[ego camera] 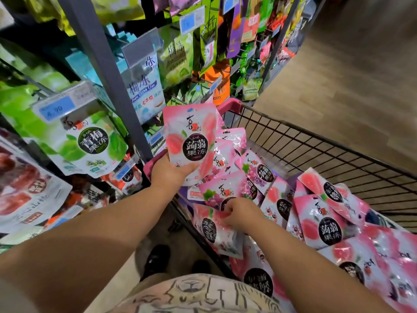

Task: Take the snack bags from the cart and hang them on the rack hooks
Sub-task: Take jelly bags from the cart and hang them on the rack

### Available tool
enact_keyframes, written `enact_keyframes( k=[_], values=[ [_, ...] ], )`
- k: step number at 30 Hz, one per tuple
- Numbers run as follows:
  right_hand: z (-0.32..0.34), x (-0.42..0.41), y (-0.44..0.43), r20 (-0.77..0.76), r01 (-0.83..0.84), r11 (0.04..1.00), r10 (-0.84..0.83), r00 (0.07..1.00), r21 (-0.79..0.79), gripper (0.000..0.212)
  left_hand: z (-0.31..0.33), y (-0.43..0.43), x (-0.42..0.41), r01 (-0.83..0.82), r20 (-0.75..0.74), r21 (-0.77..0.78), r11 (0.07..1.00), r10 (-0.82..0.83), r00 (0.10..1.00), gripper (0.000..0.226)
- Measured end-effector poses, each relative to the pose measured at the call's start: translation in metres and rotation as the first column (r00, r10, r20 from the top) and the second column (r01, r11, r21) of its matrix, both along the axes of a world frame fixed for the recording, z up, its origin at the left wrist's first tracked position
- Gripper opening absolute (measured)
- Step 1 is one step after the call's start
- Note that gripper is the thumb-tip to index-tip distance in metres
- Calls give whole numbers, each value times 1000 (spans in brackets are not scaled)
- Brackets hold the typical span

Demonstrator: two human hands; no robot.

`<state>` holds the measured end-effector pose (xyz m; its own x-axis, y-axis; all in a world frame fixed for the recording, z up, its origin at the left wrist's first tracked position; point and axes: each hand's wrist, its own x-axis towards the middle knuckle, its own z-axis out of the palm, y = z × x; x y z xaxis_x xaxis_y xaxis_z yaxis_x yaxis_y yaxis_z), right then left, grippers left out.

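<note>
While the left hand [168, 172] grips a pink bag [189, 134] upright, hole on top for a hook, the right hand [240, 213] pinches another bag [214, 231] in the cart [316, 150].

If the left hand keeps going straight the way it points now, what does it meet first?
Probably the light-blue bags hanging just beyond the pink bag that the left hand holds up, though depth is unclear.
</note>
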<state>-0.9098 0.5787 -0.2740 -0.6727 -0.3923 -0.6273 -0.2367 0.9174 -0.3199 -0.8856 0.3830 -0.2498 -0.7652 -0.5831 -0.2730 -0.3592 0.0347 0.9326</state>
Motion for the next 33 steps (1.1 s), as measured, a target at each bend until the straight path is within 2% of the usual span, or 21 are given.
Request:
enact_keyframes(
  k=[3,6,8,9,11,13,14,16,19,21,22,23,25,27,29,31,32,33],
  values=[
    [7,-2,17,102,223,963,-208,973,-155,21,0,0,-1,-8,-1,51,999,8,1000,34],
    [17,-6,39,261,432,844,-359,896,-320,6,0,-2,-1,-13,6,90,996,12,1000,34],
    [25,-10,55,328,521,748,-412,850,-412,7,1,-2,0,-23,-9,134,991,24,1000,31],
    [31,-13,62,385,594,663,-455,803,-456,11,3,-2,0,-42,-22,162,986,46,999,29],
    [43,-20,70,556,766,390,-530,640,-511,22,8,-2,1,-101,-55,262,960,119,991,27],
    [60,-27,74,686,836,123,-514,515,-535,31,12,-2,2,-143,-64,355,924,176,982,29],
    [67,-30,75,726,835,14,-486,487,-551,35,11,-3,2,-154,-55,387,909,189,980,33],
    [83,-34,70,773,807,-125,-402,490,-577,42,16,-3,2,-146,-38,422,895,178,983,54],
    [105,-34,49,786,771,-201,-308,536,-604,45,35,0,3,-85,-57,441,893,122,991,91],
    [121,-31,29,795,752,-261,-224,563,-606,49,47,0,2,-39,-88,470,882,91,992,99],
    [127,-31,20,790,741,-274,-206,578,-613,38,54,0,3,-23,-105,494,869,85,991,102],
    [139,-27,9,784,727,-296,-204,586,-620,12,60,-1,3,-21,-113,516,856,93,989,109],
    [148,-29,-8,733,664,-315,-229,640,-678,39,77,-5,3,-7,-134,550,835,96,986,118],
    [159,-27,-24,663,596,-295,-269,699,-747,43,99,-9,7,32,-211,563,826,106,972,109],
    [171,-26,-37,594,534,-264,-292,749,-803,30,122,-12,14,36,-244,581,813,132,961,98],
    [179,-24,-45,570,513,-248,-340,748,-822,10,141,-16,21,18,-268,563,826,162,950,73],
    [184,-21,-51,558,506,-235,-335,759,-830,8,148,-19,23,-1,-275,549,836,181,944,57],
    [188,-20,-56,536,497,-200,-329,778,-844,21,155,-22,25,-2,-298,540,842,193,935,40]
  ],
)
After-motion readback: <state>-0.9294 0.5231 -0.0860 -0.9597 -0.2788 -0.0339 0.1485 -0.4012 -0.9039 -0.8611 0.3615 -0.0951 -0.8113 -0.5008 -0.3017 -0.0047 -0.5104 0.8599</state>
